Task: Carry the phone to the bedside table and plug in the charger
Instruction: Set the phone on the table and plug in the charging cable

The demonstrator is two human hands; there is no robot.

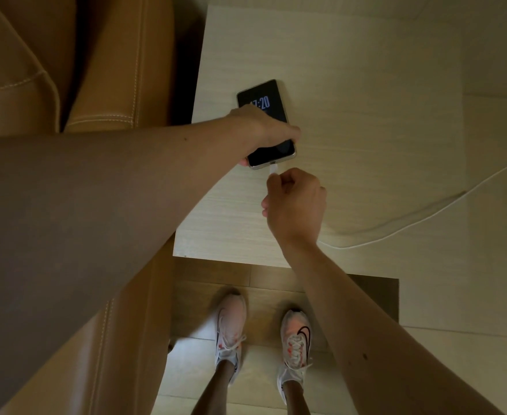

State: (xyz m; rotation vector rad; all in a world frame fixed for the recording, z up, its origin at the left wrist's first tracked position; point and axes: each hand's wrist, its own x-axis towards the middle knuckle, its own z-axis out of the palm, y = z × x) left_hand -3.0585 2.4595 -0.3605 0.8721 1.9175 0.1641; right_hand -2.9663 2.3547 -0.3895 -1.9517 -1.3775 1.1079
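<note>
Pale wood bedside table [351,85] is bearing the phone [265,124], screen up. Left hand [264,127] is clasping the phone; right hand [295,202] is pinching the charger plug [273,169] at its port, white cable [426,218] trailing right.

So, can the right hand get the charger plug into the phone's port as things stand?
Probably yes. The right hand pinches the white plug right at the phone's near edge, nothing between them, and the left hand steadies the phone on the bedside table. Whether it is fully seated is unclear.
</note>
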